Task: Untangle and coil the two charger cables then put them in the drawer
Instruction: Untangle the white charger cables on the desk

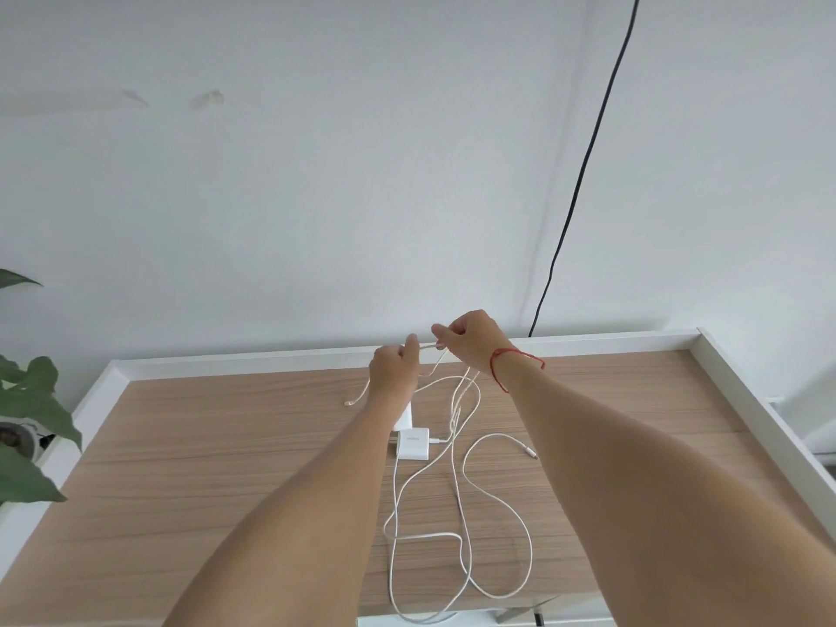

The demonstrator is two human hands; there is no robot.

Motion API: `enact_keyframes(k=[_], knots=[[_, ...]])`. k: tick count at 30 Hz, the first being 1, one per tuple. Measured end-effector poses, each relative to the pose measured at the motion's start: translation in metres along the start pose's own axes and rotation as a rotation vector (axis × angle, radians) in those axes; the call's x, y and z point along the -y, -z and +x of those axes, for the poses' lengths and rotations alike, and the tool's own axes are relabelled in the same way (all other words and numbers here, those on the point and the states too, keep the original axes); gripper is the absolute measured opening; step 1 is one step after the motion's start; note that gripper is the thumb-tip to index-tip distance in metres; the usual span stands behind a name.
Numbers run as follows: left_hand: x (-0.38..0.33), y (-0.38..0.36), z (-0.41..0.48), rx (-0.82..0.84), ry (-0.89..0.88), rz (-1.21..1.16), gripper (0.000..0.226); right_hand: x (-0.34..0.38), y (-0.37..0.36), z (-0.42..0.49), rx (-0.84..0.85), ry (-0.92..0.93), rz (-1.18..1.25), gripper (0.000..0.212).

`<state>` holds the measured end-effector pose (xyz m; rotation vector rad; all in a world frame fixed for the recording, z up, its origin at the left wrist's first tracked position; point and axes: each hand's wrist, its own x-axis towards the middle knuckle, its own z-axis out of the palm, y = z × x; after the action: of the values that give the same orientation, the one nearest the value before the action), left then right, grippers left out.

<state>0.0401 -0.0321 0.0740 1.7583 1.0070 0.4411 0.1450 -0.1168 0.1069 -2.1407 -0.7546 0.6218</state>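
Two white charger cables (461, 472) lie tangled in loops on the wooden tabletop (226, 445). Two white charger blocks (414, 441) sit in the middle, partly hidden by my left forearm. My left hand (393, 371) and my right hand (470, 341) are raised above the table's far edge, each pinching the same short stretch of cable pulled taut between them. One plug end (349, 403) dangles left of my left hand. Another plug end (533, 454) rests on the table at the right. No drawer can be made out for certain.
A white raised rim (746, 400) borders the table at the back and right. A green leafy plant (27, 400) stands off the left edge. A black cord (583, 174) hangs down the white wall behind the table. Something grey (520, 613) shows below the front edge.
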Motion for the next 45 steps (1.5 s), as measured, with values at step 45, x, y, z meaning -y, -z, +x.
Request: enact_keyframes(k=[45], knots=[[-0.002,0.065,0.076,-0.369,0.205,-0.023,0.041,-0.051,0.041,0.010,-0.052,-0.183,0.048,0.054]])
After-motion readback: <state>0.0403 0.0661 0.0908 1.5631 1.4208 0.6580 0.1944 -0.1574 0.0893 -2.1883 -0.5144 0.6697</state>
